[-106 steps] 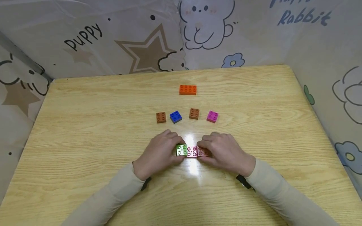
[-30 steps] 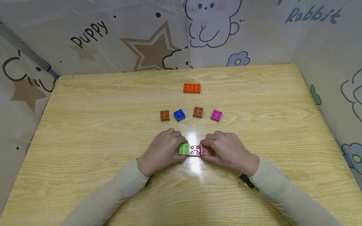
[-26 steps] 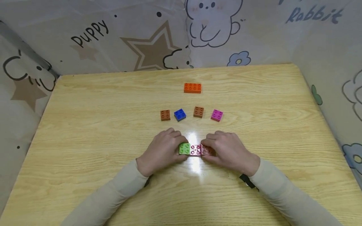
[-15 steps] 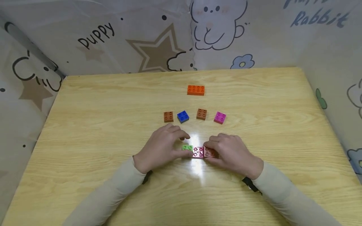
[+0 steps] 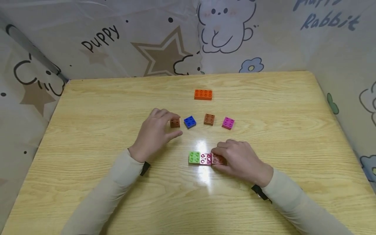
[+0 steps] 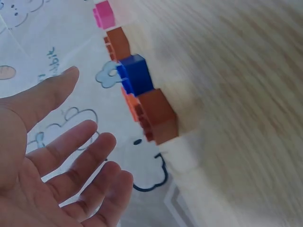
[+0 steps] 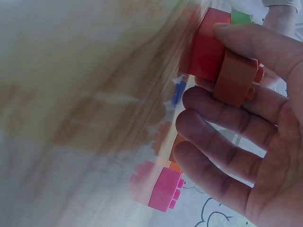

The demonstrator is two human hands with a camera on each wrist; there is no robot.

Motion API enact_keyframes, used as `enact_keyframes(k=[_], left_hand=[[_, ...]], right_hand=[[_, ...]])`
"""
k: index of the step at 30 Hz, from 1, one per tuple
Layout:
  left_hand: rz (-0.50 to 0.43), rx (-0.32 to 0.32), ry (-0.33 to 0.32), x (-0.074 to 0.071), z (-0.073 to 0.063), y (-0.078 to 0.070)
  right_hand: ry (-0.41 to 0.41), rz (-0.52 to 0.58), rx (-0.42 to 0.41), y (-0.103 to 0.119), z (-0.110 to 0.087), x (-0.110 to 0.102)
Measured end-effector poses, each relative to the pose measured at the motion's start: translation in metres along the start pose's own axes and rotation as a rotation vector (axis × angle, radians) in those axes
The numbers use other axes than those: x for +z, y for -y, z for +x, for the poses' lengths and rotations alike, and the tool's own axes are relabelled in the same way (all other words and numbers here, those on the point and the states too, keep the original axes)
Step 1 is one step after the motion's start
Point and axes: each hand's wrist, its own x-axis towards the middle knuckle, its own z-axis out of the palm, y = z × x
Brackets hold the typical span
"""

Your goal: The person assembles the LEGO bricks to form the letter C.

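On the wood-grain counter (image 5: 264,107), a green brick (image 5: 194,158), red brick (image 5: 206,159) and near brown brick (image 5: 216,159) make one row, seemingly joined; the right hand (image 5: 239,160) pinches the brown one. The left hand (image 5: 154,132), relaxed and holding nothing, is near the leftmost brown brick (image 5: 175,123). This, the blue brick (image 5: 190,122), middle brown brick (image 5: 209,119), pink brick (image 5: 228,123) and orange brick (image 5: 203,95) seem not used yet.

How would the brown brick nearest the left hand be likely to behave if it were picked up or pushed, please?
The brown brick is probably stiff and light, as it looks like moulded plastic. Low and boxy on the table, it would likely slide rather than roll. Its smooth-looking sides might feel slightly slippery.
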Motion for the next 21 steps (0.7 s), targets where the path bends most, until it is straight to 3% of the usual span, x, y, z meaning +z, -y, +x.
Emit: enact_keyframes(k=[13, 21], left_hand=[[-0.009, -0.099, 0.078, 0.007, 0.013, 0.018], [0.013, -0.119, 0.121, 0.009, 0.021, 0.024]], right_hand=[[-0.001, 0.007, 0.001, -0.001, -0.001, 0.001], [-0.002, 0.001, 0.000, -0.001, 0.000, 0.001]])
